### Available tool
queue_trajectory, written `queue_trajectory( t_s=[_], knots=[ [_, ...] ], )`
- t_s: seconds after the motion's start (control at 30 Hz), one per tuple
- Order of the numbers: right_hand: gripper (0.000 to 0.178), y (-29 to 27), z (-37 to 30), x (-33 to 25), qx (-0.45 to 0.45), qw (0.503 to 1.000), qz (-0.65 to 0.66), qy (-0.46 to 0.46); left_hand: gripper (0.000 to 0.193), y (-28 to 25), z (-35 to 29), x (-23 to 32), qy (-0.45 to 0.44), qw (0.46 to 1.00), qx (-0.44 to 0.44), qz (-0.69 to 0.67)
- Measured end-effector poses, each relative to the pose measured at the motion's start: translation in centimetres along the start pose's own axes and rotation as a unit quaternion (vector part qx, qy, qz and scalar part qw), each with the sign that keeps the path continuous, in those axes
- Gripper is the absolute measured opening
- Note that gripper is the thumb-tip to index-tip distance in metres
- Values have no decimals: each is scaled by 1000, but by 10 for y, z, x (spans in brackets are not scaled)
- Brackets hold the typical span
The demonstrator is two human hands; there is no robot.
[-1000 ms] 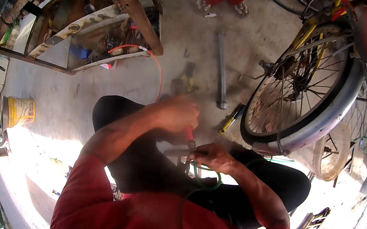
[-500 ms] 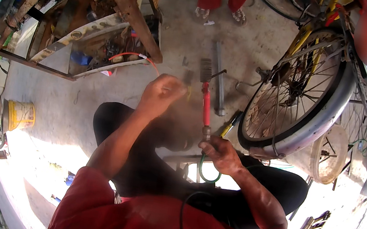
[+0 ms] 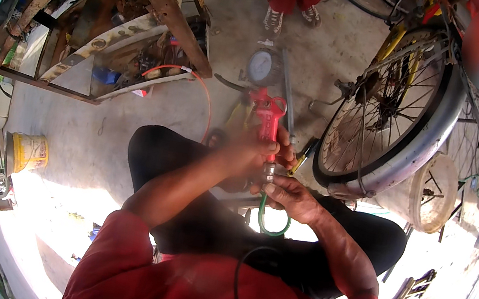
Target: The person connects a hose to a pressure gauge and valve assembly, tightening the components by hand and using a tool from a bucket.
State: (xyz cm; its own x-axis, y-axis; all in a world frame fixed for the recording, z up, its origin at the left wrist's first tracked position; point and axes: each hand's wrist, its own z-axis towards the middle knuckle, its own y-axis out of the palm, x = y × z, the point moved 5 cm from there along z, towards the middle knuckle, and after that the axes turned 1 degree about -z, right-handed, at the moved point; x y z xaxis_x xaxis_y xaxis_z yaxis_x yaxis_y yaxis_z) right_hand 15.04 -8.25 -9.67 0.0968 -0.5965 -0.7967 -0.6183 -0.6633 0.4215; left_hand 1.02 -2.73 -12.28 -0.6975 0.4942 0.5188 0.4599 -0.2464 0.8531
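Observation:
A red tire inflator gun (image 3: 270, 120) with a round dial gauge (image 3: 261, 67) stands out in front of me, between my knees. My left hand (image 3: 257, 147) is closed around its red body. Just below, my right hand (image 3: 294, 200) pinches the metal coupling (image 3: 269, 170) at its lower end. A green hose (image 3: 271, 234) loops down from that coupling, under the right hand. Some left-hand fingers are hidden behind the body of the gun. The dial faces up, too blurred to read.
To the right leans a bicycle wheel (image 3: 385, 110) with a silver fender. A rusty metal rack (image 3: 156, 2) full of parts stands at the left, with an orange hose (image 3: 209, 97) trailing from it. A metal bar (image 3: 287, 91) lies on the floor. A person's shoes (image 3: 273, 21) are ahead.
My left hand has come right and down from empty air onto the gun's body. The gun has turned, so its dial now shows instead of its ridged edge. My right hand stays at the coupling.

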Motion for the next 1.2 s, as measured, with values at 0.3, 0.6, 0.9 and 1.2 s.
queue_trajectory(
  t_s=[0.3, 0.6, 0.9, 1.2],
  knots=[
    [28, -13, 3, -7, 100, 991, -48, -68, 23, 27, 4, 25, 66, 989, 111, 66],
    [36, -25, 5, -10, 176, 961, -189, -100, 24, 28, 1, 27, 69, 976, 176, 110],
    [46, -8, 3, -12, -61, 984, 167, -24, 30, 33, 1, 26, 45, 996, 54, -48],
    [37, -9, -2, -29, 118, 987, -71, -87, 23, 35, 1, 31, 85, 989, 122, 20]
  ],
)
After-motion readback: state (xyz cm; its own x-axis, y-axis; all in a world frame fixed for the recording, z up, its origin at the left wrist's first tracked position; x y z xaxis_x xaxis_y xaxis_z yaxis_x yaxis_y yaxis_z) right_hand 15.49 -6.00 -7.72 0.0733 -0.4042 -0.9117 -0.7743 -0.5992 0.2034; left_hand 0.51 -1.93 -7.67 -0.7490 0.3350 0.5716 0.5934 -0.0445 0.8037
